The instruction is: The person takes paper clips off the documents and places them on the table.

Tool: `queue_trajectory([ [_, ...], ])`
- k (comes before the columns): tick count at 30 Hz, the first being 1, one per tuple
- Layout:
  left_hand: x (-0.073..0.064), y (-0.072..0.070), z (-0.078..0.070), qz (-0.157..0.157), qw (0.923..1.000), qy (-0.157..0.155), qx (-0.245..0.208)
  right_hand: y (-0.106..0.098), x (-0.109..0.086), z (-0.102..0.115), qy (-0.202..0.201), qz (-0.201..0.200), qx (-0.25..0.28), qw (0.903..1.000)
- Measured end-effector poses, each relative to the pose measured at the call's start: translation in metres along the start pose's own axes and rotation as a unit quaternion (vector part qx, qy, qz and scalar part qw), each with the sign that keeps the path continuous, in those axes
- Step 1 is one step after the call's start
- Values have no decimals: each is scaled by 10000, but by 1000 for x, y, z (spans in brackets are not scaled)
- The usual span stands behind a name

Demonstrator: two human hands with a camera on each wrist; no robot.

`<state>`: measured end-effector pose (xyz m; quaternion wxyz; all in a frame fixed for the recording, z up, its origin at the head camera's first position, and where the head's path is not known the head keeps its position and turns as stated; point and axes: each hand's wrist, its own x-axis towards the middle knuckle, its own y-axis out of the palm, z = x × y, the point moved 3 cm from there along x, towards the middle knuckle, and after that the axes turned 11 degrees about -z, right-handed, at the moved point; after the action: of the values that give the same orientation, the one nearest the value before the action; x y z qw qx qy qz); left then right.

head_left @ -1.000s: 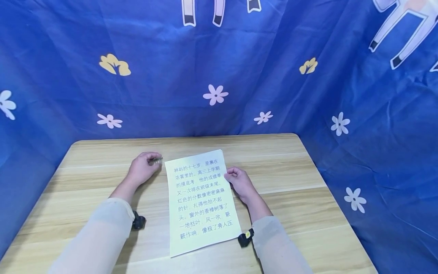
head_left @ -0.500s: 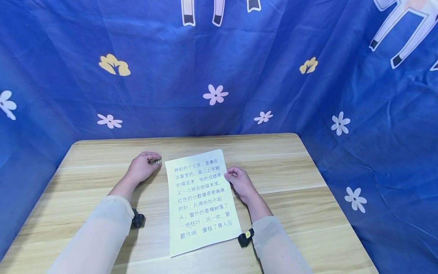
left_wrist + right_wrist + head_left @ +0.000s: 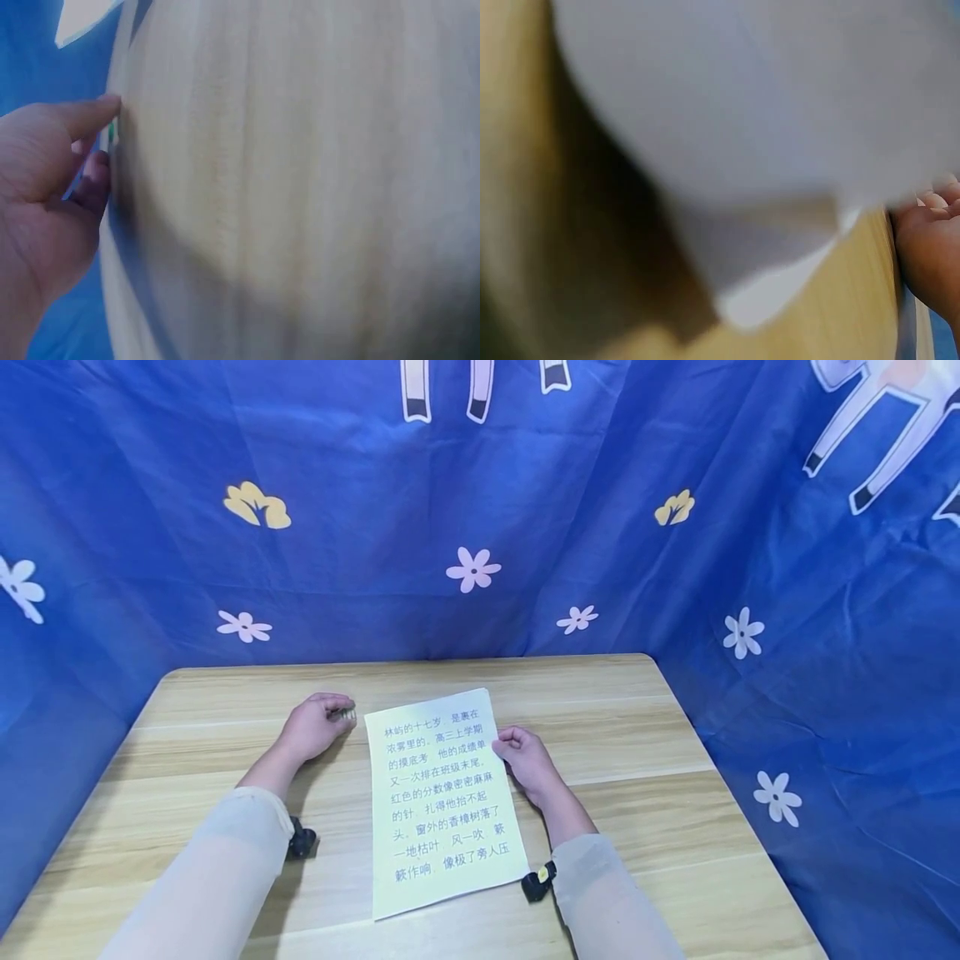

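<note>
White paper printed with lines of Chinese characters is held at a slant over the table, its edge at the top right suggesting more than one sheet. My right hand pinches its right edge between thumb and fingers. In the right wrist view the paper fills most of the picture, blurred. Left of the top left corner, my left hand pinches a small ridged, dark-and-light thing apart from the paper. Its kind is too small to tell; the left wrist view shows just a green speck between the fingertips.
A wood-grain table lies under both hands. Blue cloth with flower and animal prints hangs behind it and along both sides. A small black camera sits on the left wrist, another camera on the right.
The small thing between my left fingertips has turned slightly. My right hand and the paper have stayed in place; the head view has shifted a little.
</note>
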<state>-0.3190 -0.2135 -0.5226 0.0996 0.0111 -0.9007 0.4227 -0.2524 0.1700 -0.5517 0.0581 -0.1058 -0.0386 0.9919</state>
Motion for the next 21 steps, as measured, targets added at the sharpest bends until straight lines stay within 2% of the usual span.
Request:
queue_trajectory([
  [5, 2, -7, -6, -63, 9998, -99, -184, -1, -1, -1, 9, -25, 31, 10000],
  [9, 1, -29, -16, -449, 9985, -236, -214, 2, -2, 1, -32, -63, -44, 10000],
  [12, -6, -47, -31, -808, 9964, -220, -152, 3, -5, 4, -77, -171, -235, 9995],
  [14, -12, -57, -41, -933, 9953, -174, -172, 3, -6, 7, -118, -315, -381, 9987],
  [17, -21, -66, -55, -960, 9952, -50, -162, 2, -6, 12, -174, -593, -543, 9966],
  [21, -34, -72, -65, -953, 9953, 139, -133, 1, -2, 20, -202, -915, -752, 9928],
])
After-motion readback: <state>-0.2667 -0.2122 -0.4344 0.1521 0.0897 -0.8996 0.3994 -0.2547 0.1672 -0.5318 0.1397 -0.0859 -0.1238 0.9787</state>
